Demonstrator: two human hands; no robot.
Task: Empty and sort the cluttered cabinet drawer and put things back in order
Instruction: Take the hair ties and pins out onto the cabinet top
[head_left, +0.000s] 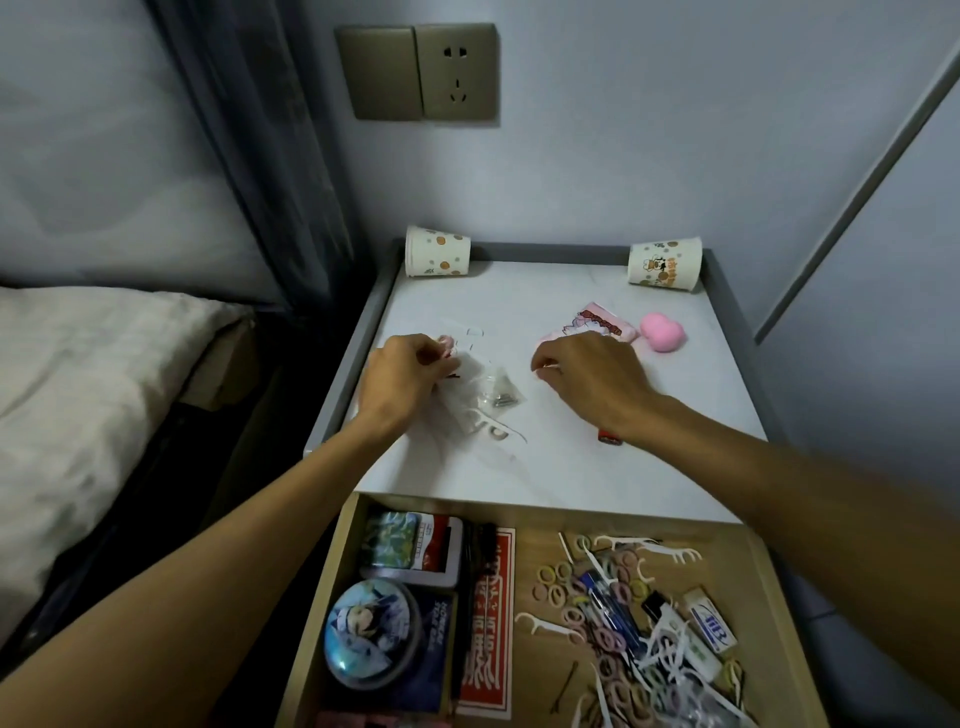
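Desk (571, 467): left hand (402, 376), nine o'clock, pinches pink hair ties (445, 347); right hand (592, 374), three o'clock, pinches small white piece (546, 370). Drawer (737, 566) open, six o'clock.

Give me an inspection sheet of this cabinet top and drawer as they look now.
Surface: white cabinet top, grey raised rim.
Job's things: open drawer holding hair ties, floss picks, round tin, red packet.
Clutter: paper cup and second paper cup lying sideways, pink heart sponge, pink packet, small clear bag.
Hands: left hand grips a small pink item; right hand, fingers curled at a small white item, grip unclear.
Cables: nothing seen.
Surroundings: wall socket, bed on the left.
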